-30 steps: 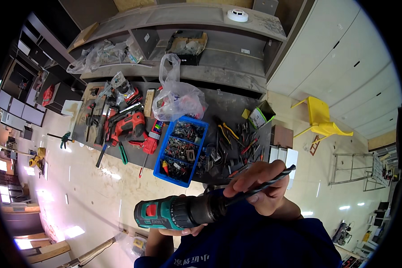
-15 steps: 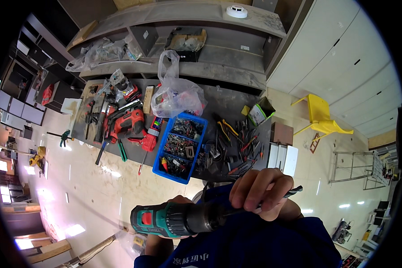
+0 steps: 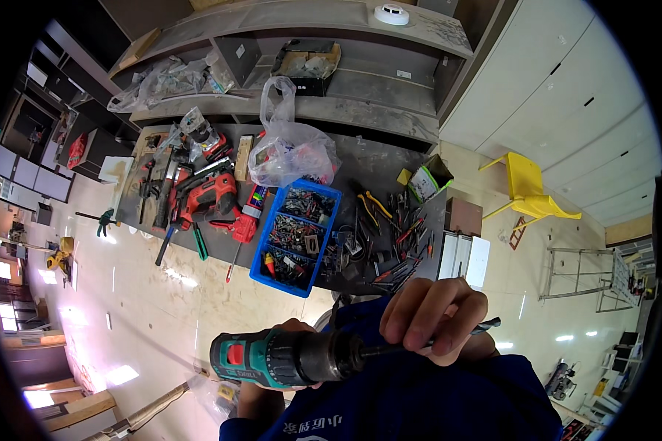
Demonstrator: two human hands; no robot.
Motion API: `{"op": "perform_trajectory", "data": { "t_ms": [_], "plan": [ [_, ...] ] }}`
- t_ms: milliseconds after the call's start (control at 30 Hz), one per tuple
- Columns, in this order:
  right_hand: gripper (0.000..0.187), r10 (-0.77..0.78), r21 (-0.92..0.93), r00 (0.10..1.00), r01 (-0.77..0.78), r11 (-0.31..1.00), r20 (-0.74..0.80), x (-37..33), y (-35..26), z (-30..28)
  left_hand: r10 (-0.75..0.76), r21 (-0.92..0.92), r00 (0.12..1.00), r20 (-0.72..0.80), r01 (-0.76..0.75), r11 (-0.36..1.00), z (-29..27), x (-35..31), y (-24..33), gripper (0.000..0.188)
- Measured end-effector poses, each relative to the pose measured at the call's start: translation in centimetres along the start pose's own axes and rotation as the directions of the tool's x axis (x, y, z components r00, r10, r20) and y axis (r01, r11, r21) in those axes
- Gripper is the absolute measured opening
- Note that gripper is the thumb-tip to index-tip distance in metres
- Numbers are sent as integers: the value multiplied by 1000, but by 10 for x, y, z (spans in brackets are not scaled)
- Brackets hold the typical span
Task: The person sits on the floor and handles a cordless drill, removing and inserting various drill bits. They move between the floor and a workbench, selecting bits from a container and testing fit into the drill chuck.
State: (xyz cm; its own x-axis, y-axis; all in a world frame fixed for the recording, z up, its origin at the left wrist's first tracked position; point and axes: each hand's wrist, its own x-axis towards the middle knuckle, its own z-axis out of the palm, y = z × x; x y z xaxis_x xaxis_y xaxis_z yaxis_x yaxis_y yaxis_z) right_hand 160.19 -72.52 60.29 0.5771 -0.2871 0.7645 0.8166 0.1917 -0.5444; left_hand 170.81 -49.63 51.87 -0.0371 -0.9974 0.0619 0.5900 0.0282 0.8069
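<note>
Close to my chest, my left hand [image 3: 295,325] grips a green and black cordless drill [image 3: 272,358], which hides most of that hand. Its chuck points to my right. With my right hand [image 3: 435,317], fingers and thumb pinched together, I hold a dark drill bit [image 3: 487,324] in line with the chuck. The bit's shank shows between chuck and fingertips, its end at the chuck's mouth; how deep it sits cannot be made out. The twisted end sticks out beyond my right fingers.
Ahead stands a grey workbench [image 3: 368,165]. On it lie a blue compartment tray [image 3: 255,273] of small hardware, a plastic bag [image 3: 290,158], red power tools [image 3: 212,197], and pliers [image 3: 375,208] among loose hand tools. A yellow chair [image 3: 526,187] stands to the right.
The drill has shifted slightly left and my right hand slightly right with the bit. More of the shank shows between chuck and fingers.
</note>
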Motion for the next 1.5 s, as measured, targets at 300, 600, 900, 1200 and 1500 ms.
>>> {"op": "perform_trajectory", "data": {
  "t_ms": [300, 600, 900, 1200, 1500],
  "plan": [
    [16, 20, 38, 1000, -20, 999, -5, -1, -3, 4, 77, -8, 993, 94, -77, 997, -13, -7, -24, 56],
    [15, 19, 55, 1000, -19, 998, -4, -2, -3, 4, -49, -34, 999, -5, 49, 998, 1, -5, -2, 50],
    [10, 19, 90, 1000, -21, 996, 20, -1, -2, 4, -98, 169, 995, -32, 102, 980, 3, -3, 2, 40],
    [8, 13, 128, 999, -19, 992, 46, -1, -1, 1, 47, 52, 989, -140, -40, 998, 19, 10, 31, 53],
    [7, 15, 118, 999, -18, 993, 28, -2, -2, 0, 47, 190, 979, -197, -9, 982, 17, 4, 30, 55]
  ]
}}
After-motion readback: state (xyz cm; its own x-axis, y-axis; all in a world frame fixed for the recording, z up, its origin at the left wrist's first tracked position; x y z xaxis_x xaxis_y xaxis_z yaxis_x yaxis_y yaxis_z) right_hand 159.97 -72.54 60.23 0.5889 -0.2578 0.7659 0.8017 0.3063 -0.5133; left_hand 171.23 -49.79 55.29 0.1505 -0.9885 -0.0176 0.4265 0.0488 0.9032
